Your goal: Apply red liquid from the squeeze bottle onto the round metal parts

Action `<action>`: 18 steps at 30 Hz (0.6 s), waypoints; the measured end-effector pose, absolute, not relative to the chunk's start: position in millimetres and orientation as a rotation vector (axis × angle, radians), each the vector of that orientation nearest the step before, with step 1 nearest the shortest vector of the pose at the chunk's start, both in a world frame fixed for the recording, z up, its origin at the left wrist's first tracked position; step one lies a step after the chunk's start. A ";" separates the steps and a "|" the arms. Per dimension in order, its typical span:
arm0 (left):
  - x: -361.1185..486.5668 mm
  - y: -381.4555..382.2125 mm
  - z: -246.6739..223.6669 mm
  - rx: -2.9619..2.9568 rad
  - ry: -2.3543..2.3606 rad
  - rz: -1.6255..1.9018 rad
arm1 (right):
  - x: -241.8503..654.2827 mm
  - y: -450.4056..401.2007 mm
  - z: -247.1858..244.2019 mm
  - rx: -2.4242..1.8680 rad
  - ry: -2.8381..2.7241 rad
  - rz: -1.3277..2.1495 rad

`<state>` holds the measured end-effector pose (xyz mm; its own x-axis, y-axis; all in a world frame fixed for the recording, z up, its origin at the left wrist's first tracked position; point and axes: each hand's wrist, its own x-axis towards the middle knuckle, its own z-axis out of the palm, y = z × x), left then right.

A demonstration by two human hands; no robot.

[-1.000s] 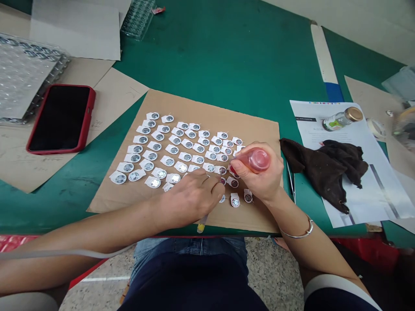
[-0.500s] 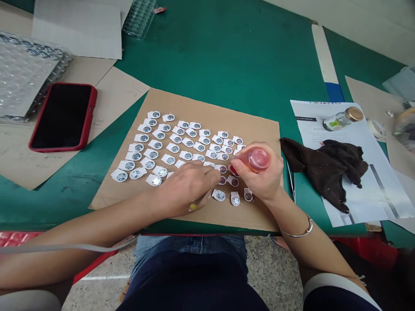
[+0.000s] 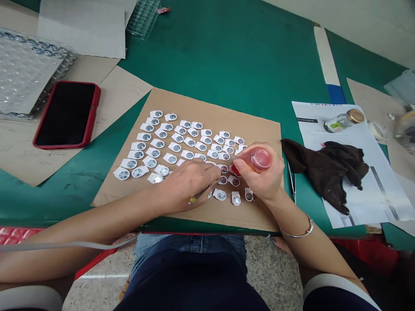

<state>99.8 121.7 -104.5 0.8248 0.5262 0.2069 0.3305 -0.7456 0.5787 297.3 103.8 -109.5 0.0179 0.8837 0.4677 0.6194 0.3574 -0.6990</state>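
Note:
My right hand is wrapped round a translucent reddish squeeze bottle, tilted with its tip down toward small round metallic discs on white tabs. One such disc lies just below the tip. My left hand rests over the same rows, its fingers pinched together near the discs. Whatever they may hold is hidden from me. Several rows of these white-tabbed discs cover a sheet of brown cardboard. Some discs near the bottle look darker or reddish inside.
A red-cased phone and clear plastic trays are at left. To the right lie tweezers, a dark brown cloth, a printed paper and a small glass jar. A grey cable crosses my left forearm.
The whole view has shifted slightly. Both hands stay in almost the same place over the discs, the right one still gripping the bottle.

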 end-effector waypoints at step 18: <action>96.7 122.9 -110.7 2.426 0.628 0.508 | 296.7 103.5 -109.1 -1.360 -1.649 0.377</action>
